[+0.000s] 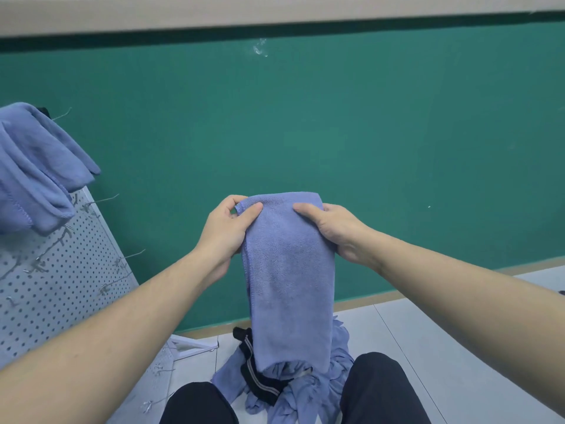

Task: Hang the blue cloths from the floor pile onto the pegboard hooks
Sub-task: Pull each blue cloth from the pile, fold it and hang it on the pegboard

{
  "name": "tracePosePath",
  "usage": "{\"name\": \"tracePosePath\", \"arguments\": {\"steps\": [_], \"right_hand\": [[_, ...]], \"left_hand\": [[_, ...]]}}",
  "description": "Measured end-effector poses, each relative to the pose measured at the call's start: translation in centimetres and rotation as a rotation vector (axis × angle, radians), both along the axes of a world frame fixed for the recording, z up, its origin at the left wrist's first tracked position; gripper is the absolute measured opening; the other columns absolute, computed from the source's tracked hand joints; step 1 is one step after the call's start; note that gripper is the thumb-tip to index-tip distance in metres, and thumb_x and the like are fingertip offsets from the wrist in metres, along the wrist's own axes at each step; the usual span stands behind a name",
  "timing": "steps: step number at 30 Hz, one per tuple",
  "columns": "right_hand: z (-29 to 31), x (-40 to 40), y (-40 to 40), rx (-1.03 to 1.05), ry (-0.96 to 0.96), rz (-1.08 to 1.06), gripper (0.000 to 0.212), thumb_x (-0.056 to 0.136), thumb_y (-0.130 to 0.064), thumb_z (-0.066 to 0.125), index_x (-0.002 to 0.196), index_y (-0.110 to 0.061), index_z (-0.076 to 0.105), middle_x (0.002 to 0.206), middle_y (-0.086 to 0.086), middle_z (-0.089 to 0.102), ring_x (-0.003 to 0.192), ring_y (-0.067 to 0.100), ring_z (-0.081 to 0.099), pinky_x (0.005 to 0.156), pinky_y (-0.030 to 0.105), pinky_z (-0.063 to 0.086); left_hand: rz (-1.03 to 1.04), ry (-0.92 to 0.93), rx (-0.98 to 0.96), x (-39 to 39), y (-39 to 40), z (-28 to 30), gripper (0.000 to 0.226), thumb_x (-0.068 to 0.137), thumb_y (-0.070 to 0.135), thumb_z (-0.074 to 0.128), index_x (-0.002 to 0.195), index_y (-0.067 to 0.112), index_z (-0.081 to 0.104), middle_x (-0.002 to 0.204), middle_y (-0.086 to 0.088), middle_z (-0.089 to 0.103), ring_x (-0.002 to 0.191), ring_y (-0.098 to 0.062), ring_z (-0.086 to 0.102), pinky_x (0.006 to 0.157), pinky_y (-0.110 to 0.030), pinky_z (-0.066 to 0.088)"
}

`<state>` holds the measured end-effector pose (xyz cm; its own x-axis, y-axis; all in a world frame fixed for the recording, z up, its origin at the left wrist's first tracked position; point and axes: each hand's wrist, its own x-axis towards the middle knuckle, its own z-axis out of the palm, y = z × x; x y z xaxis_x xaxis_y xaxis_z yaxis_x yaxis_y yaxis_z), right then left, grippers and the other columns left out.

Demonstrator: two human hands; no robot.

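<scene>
A blue cloth (289, 289) hangs folded in front of me, held up by its top edge. My left hand (227, 228) pinches the top left corner, thumb on the front. My right hand (333, 229) grips the top right side, thumb across the front. Below it, the floor pile of blue cloths (308, 390) lies between my knees, with a black striped strap (260, 379) mixed in. The white pegboard (61, 286) leans at the left with several bare wire hooks (131, 256). Two blue cloths (33, 169) hang at its top.
A green wall (336, 133) fills the background, with a wooden skirting where it meets the grey tiled floor (443, 332). The pegboard's white foot (195, 347) sticks out on the floor near the pile. My dark trouser knees (376, 390) frame the pile.
</scene>
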<state>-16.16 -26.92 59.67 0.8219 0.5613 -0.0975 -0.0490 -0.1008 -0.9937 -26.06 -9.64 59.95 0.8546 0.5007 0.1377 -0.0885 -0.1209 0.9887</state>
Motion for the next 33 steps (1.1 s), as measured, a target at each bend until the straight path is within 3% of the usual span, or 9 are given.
{"name": "tracePosePath", "arguments": {"steps": [3,6,9,13,18,21,27,30,33], "right_hand": [[-0.2,0.5,-0.4,0.076,-0.045,0.06,0.03,0.087,-0.026,0.076,0.116,-0.019,0.069,0.11,-0.001,0.076,0.096,0.016,0.072,0.088,0.037,0.057],[-0.1,0.2,-0.5,0.071,-0.075,0.077,0.032,0.091,-0.028,0.072,0.121,-0.024,0.064,0.111,-0.008,0.075,0.099,0.012,0.072,0.083,0.035,0.059],[-0.5,0.0,0.0,0.01,-0.14,0.049,0.03,0.091,-0.027,0.071,0.119,-0.023,0.062,0.11,-0.006,0.075,0.098,0.014,0.073,0.083,0.038,0.061],[-0.4,0.0,0.5,-0.068,-0.266,-0.064,0.022,0.09,-0.027,0.071,0.11,-0.022,0.065,0.104,-0.004,0.075,0.097,0.016,0.073,0.078,0.034,0.061],[-0.8,0.4,1.2,-0.13,-0.369,-0.151,0.018,0.087,-0.021,0.069,0.104,-0.02,0.065,0.101,-0.003,0.073,0.097,0.019,0.071,0.08,0.038,0.059],[-1.0,0.3,1.2,-0.172,-0.432,-0.17,0.022,0.085,-0.025,0.073,0.102,-0.018,0.061,0.1,-0.005,0.07,0.094,0.015,0.068,0.085,0.037,0.056],[-1.4,0.0,1.5,-0.304,-0.547,-0.194,0.019,0.082,-0.023,0.065,0.084,-0.019,0.047,0.078,-0.005,0.059,0.071,0.018,0.052,0.066,0.036,0.047],[-1.3,-0.8,2.2,-0.265,-0.555,-0.161,0.02,0.081,-0.022,0.064,0.079,-0.021,0.044,0.073,-0.005,0.055,0.067,0.017,0.048,0.063,0.035,0.046],[-1.0,-1.6,2.8,-0.211,-0.518,-0.105,0.02,0.081,-0.026,0.067,0.083,-0.015,0.05,0.076,-0.002,0.06,0.069,0.018,0.057,0.067,0.045,0.06]], "left_hand": [[-0.021,0.043,-0.247,-0.2,0.2,0.1,0.022,0.091,0.031,0.073,0.107,0.017,0.068,0.103,-0.001,0.077,0.09,-0.017,0.072,0.08,-0.032,0.057],[-0.115,0.138,-0.509,-0.4,0.2,-0.1,0.033,0.094,0.035,0.068,0.119,0.014,0.068,0.11,-0.006,0.076,0.102,-0.022,0.073,0.085,-0.036,0.056],[-0.15,0.165,-0.58,-0.4,0.0,-0.5,0.036,0.098,0.038,0.061,0.124,0.014,0.066,0.114,-0.007,0.075,0.106,-0.022,0.071,0.09,-0.037,0.055],[-0.197,0.111,-0.485,-0.5,-0.5,-0.9,0.031,0.104,0.03,0.051,0.122,0.008,0.065,0.115,-0.008,0.074,0.103,-0.02,0.073,0.091,-0.04,0.054],[-0.084,0.184,-0.239,-0.2,-0.8,-2.3,0.021,0.093,0.012,0.069,0.113,0.01,0.064,0.106,-0.008,0.076,0.086,-0.017,0.071,0.082,-0.036,0.057],[0.072,0.182,-0.024,-0.3,-0.9,-2.4,0.013,0.09,0.017,0.069,0.091,0.016,0.056,0.085,-0.001,0.067,0.07,-0.016,0.063,0.064,-0.031,0.057],[0.162,0.133,0.335,0.1,-0.8,-2.6,0.016,0.08,0.026,0.062,0.079,0.017,0.049,0.064,0.008,0.052,0.061,-0.018,0.046,0.06,-0.036,0.046],[0.173,0.109,0.292,0.5,-1.0,-2.3,0.013,0.08,0.023,0.06,0.077,0.017,0.048,0.063,0.007,0.051,0.061,-0.019,0.046,0.06,-0.038,0.047],[0.159,0.098,0.293,0.7,-1.4,-2.2,0.014,0.084,0.02,0.061,0.079,0.017,0.048,0.067,0.004,0.054,0.062,-0.019,0.048,0.061,-0.04,0.051]]}}
